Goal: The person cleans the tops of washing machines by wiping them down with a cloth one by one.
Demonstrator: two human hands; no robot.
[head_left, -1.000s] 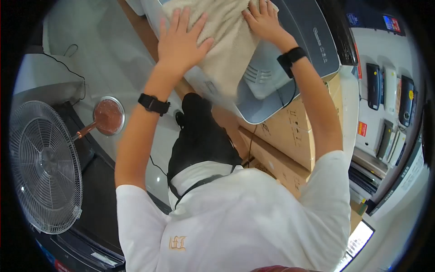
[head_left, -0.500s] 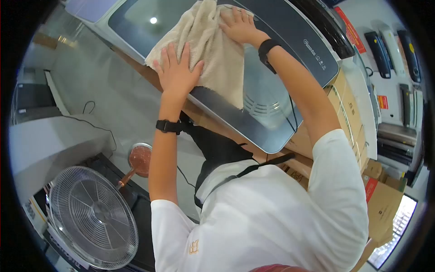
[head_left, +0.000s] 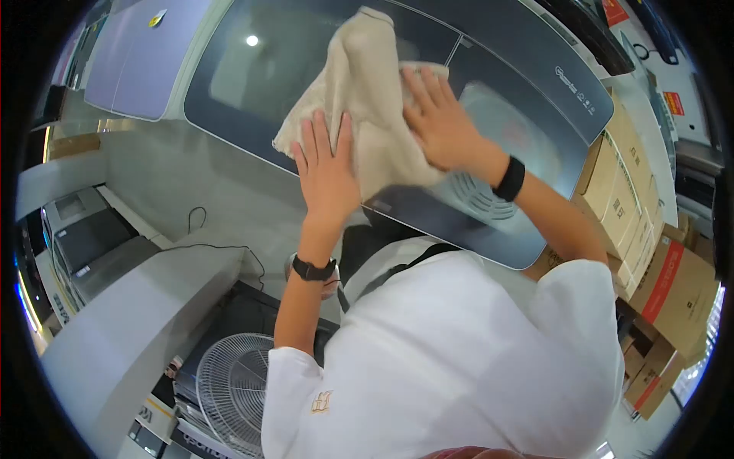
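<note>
Right hand [head_left: 443, 134], moved nearer, and left hand [head_left: 329, 172] lie flat, outstretched, on one beige cloth [head_left: 367, 115], likely soft, light, best held by its far fold [head_left: 365, 34].

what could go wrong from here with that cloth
The left hand rests on the beige cloth close to the front edge of the dark glossy top, so it might slip off. The cloth lies in loose folds and may bunch under the right hand. The fan looks close by on the left; a careless turn might knock it.
</note>
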